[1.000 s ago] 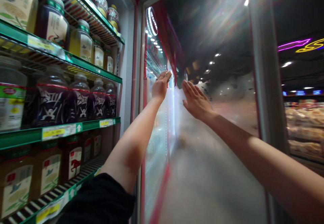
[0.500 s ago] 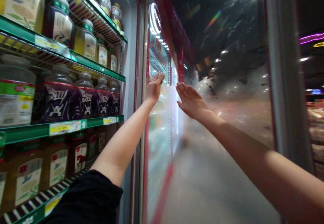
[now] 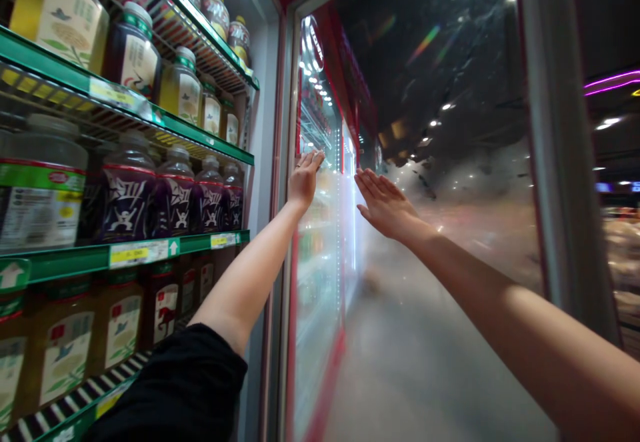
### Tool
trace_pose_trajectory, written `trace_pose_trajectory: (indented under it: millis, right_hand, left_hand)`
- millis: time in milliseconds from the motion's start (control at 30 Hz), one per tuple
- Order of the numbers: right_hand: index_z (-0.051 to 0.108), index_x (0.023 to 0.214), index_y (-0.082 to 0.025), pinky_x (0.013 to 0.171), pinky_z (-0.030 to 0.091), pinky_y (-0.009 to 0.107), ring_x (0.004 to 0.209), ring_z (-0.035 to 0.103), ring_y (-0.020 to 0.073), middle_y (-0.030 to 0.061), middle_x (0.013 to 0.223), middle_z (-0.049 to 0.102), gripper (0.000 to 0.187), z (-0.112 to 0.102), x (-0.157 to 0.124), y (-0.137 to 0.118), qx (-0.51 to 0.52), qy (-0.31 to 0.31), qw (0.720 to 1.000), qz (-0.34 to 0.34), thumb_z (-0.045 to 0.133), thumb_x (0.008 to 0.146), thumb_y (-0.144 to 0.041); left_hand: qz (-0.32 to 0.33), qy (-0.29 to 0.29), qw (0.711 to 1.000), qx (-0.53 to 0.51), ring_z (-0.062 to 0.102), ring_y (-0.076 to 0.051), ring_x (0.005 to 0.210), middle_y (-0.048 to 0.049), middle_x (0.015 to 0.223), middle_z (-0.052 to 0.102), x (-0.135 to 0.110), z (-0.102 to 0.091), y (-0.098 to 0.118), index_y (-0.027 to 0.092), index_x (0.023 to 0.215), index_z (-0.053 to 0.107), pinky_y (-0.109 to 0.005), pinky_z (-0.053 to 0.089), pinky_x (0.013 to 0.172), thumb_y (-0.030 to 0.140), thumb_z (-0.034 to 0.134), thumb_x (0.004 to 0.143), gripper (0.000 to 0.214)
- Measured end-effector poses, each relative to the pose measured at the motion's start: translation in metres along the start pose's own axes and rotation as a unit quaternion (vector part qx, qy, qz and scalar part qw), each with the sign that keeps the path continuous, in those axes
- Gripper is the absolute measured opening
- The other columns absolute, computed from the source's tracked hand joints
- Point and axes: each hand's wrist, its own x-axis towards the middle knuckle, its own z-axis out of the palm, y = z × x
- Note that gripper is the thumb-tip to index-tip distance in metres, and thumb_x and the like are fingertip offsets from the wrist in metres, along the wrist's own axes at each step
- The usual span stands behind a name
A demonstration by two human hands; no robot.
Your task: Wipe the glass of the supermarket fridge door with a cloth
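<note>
The left hand (image 3: 303, 179) is open and flat, with the fingers close together, and it holds nothing. A thin ring (image 3: 299, 165) sits on one finger. The right hand (image 3: 385, 207) is also open and empty, with the fingers a little spread and the palm turned to the glass. Both hands are raised near the fogged glass door (image 3: 400, 342) of a refrigerated cabinet, but it is not possible to tell if they touch it. The glass surface is smooth, and white mist covers much of it. The door has a long grey metal frame (image 3: 565, 155) and a thin red trim (image 3: 327, 389).

To the left, behind another pane, green shelves (image 3: 140, 255) carry round glass jars (image 3: 65, 29) with paper labels and dark purple bottles (image 3: 127, 195) with white drawings. Yellow price tags (image 3: 137, 253) are on the shelf edges. A black fabric sleeve (image 3: 175, 385) covers the upper left arm.
</note>
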Motion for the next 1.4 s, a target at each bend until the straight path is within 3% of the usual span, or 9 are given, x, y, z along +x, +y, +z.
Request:
trace_pose_trajectory:
  millis: [200,433,600,767,900,1000,1200,1400]
  right_hand:
    - [0.024,0.174,-0.012,0.139,0.025,0.05,0.17,0.026,0.0244,0.0135,0.181,0.032,0.075,-0.006,-0.002,-0.002,0.006,-0.005,1.0,0.007,0.042,0.105,-0.034]
    - [0.022,0.174,-0.011,0.14,0.021,0.05,0.17,0.025,0.0267,0.0144,0.182,0.03,0.074,-0.002,-0.004,0.003,0.001,0.024,0.999,-0.023,0.04,0.107,-0.037]
    - [0.005,0.178,-0.019,0.141,0.019,0.051,0.17,0.025,0.0274,0.0095,0.183,0.029,0.079,0.001,-0.007,0.009,0.003,0.048,0.997,-0.066,0.039,0.108,-0.035]
    - [0.005,0.178,-0.023,0.141,0.016,0.053,0.17,0.025,0.0275,0.0058,0.183,0.028,0.082,-0.004,-0.006,0.009,0.032,0.025,0.997,-0.066,0.042,0.105,-0.032]
    - [0.023,0.175,-0.019,0.141,0.017,0.05,0.169,0.028,0.027,0.0071,0.182,0.033,0.076,-0.011,-0.003,0.003,0.053,-0.004,0.995,-0.084,0.044,0.103,-0.028]
    - [0.029,0.173,-0.017,0.141,0.021,0.048,0.169,0.028,0.0258,0.0077,0.181,0.035,0.074,-0.02,-0.008,-0.003,0.06,-0.015,0.994,-0.095,0.045,0.102,-0.029]
    - [0.018,0.176,-0.023,0.14,0.022,0.049,0.169,0.026,0.0232,0.0051,0.181,0.033,0.076,-0.043,-0.052,-0.008,0.037,0.021,0.995,-0.092,0.043,0.105,-0.03]
    - [0.018,0.176,-0.018,0.138,0.029,0.05,0.167,0.034,0.0238,0.0099,0.177,0.041,0.076,-0.05,-0.086,0.004,-0.017,0.012,0.995,-0.098,0.045,0.106,-0.027]
  left_hand:
    - [-0.042,0.018,0.999,0.003,0.055,-0.022,0.155,-0.0003,0.163,0.061,0.007,-0.006,-0.011,0.034,0.145,0.07,-0.046,0.051,0.128,0.007,0.051,0.105,0.051]
    - [-0.017,0.05,0.998,0.026,0.054,-0.017,0.156,-0.0008,0.164,0.06,-0.048,-0.002,-0.028,0.033,0.15,0.067,-0.041,0.049,0.13,0.013,0.04,0.111,0.051]
    - [-0.028,0.065,0.997,0.04,0.057,-0.019,0.153,-0.0003,0.164,0.06,-0.03,-0.001,-0.036,0.036,0.15,0.067,-0.038,0.051,0.128,0.022,0.04,0.113,0.047]
    - [-0.07,0.032,0.996,0.033,0.053,-0.02,0.157,-0.0035,0.166,0.058,-0.038,-0.008,-0.025,0.03,0.152,0.065,-0.038,0.046,0.13,0.018,0.043,0.111,0.048]
    - [-0.079,0.004,0.996,0.027,0.053,-0.018,0.156,-0.0037,0.167,0.056,-0.061,-0.017,-0.016,0.028,0.152,0.065,-0.038,0.046,0.13,0.013,0.042,0.109,0.051]
    - [-0.071,-0.012,0.997,0.026,0.057,-0.016,0.153,-0.0005,0.163,0.06,-0.059,-0.024,-0.016,0.031,0.147,0.069,-0.036,0.047,0.129,0.009,0.044,0.107,0.052]
    - [-0.066,-0.03,0.997,0.014,0.059,-0.019,0.151,-0.0043,0.161,0.062,-0.051,-0.023,-0.006,0.026,0.144,0.072,-0.039,0.049,0.128,0.007,0.049,0.105,0.049]
    - [-0.076,-0.014,0.996,-0.032,0.059,-0.017,0.151,-0.002,0.158,0.065,-0.057,-0.006,0.018,0.028,0.141,0.074,-0.037,0.048,0.129,0.003,0.048,0.104,0.051]
